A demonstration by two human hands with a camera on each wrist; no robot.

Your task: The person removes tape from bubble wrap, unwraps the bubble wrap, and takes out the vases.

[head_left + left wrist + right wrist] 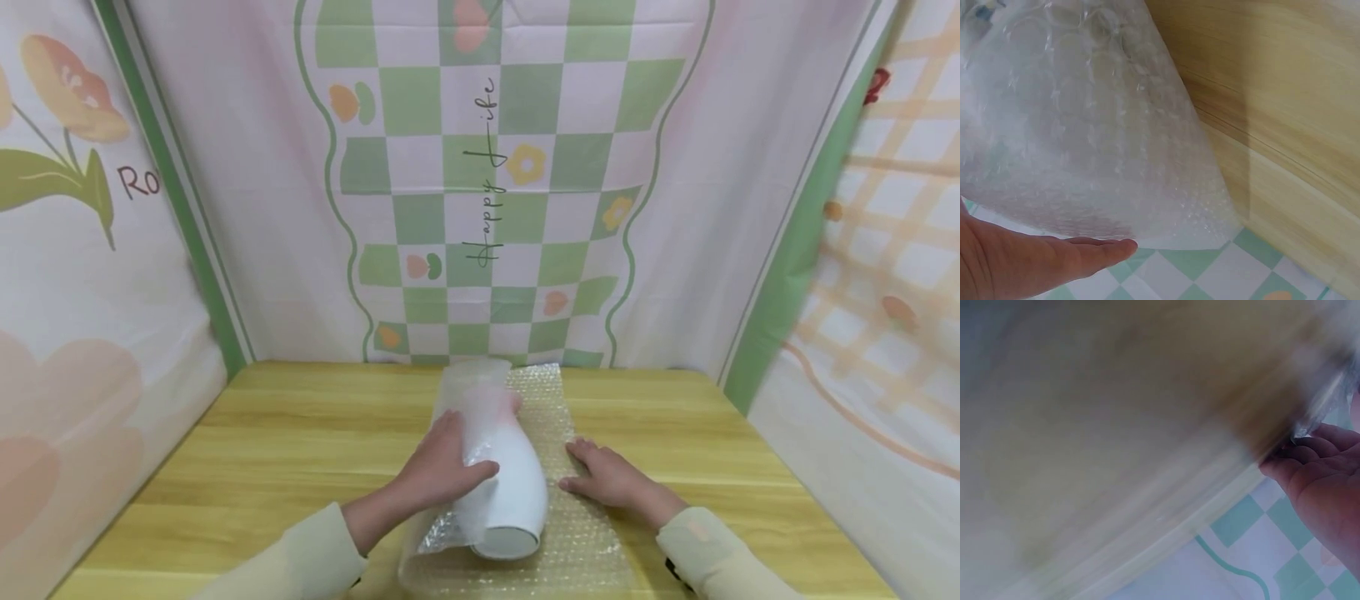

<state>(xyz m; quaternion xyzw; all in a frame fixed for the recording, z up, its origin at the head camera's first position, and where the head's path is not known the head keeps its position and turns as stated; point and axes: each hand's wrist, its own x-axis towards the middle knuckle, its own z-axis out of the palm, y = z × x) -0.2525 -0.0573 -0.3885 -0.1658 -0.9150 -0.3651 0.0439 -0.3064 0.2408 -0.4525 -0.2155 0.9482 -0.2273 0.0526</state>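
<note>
A white vase [519, 479] with a pinkish neck lies on its side, its round end toward me. Under it spreads a sheet of clear bubble wrap [587, 542], whose left part is folded up over the vase's left side and neck. My left hand [442, 471] rests on that fold with fingers extended and thumb across the vase. In the left wrist view the bubble wrap [1085, 125] bulges beside the fingers. At the sheet's right edge, my right hand [611, 477] pinches the wrap between thumb and bent fingers; the right wrist view shows wrap at the fingertips [1272, 465].
The light wooden table [300, 442] extends on both sides of the wrap. Behind it hangs a cloth [525, 208] with green checks and flowers, close to the sheet's far end. Printed cloth panels [75, 333] stand along the left and right sides.
</note>
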